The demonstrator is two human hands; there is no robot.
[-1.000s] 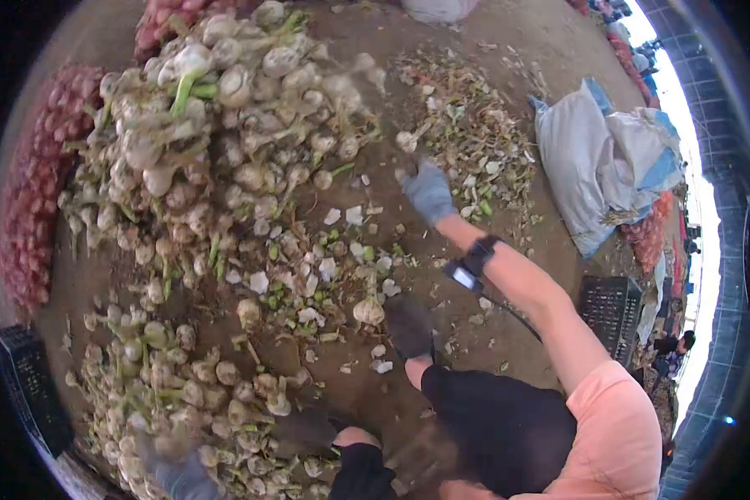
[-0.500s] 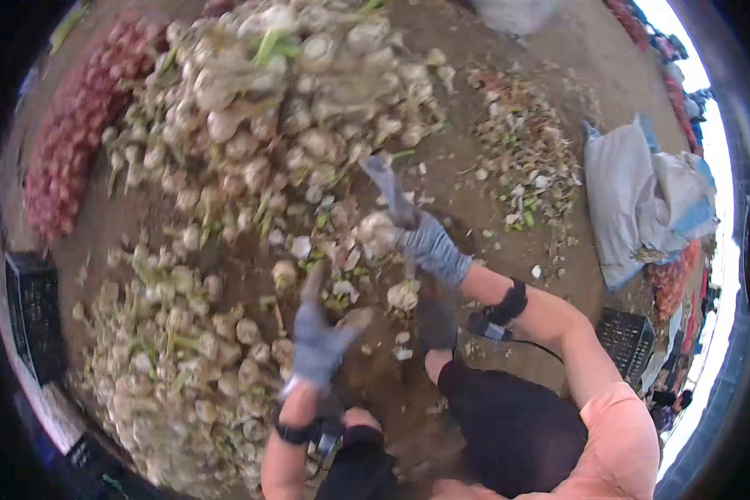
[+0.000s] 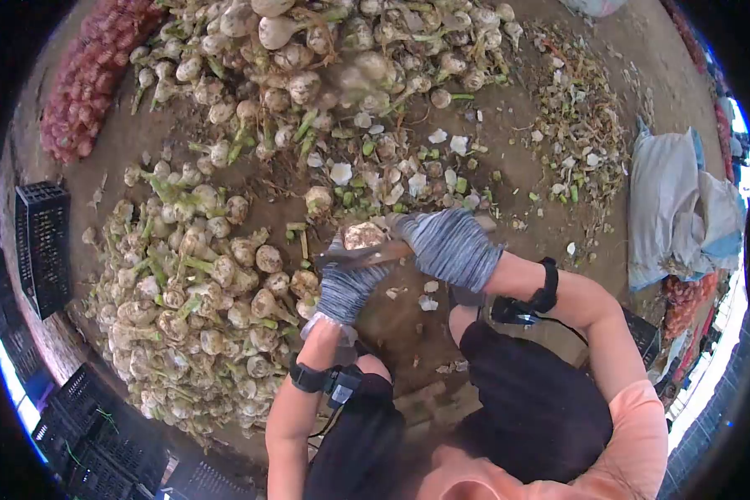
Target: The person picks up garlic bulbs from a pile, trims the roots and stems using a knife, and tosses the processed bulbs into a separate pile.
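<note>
My left hand (image 3: 352, 287), in a grey knit glove, is closed around a garlic bulb (image 3: 363, 236) with soil on its pale skin. Also gloved, my right hand (image 3: 454, 243) grips a knife (image 3: 365, 256), whose handle is hidden in the fist. The blade lies across the near side of the bulb, over the left fingers. Both hands meet low in front of my knees. Cut stem pieces and white peels (image 3: 342, 173) litter the soil just beyond them, and a single bulb (image 3: 317, 200) rests there.
Garlic with stems is heaped at the left (image 3: 200, 308) and at the far side (image 3: 308, 58). A red net sack (image 3: 100, 79) lies far left, near black crates (image 3: 43, 242). White sacks (image 3: 667, 208) stand right, beyond a strip of trimmings (image 3: 579, 117).
My left hand, open and bare of garlic before, has closed on a bulb. My right hand has lowered the knife across it, and the hands have come together. The view has shifted.
</note>
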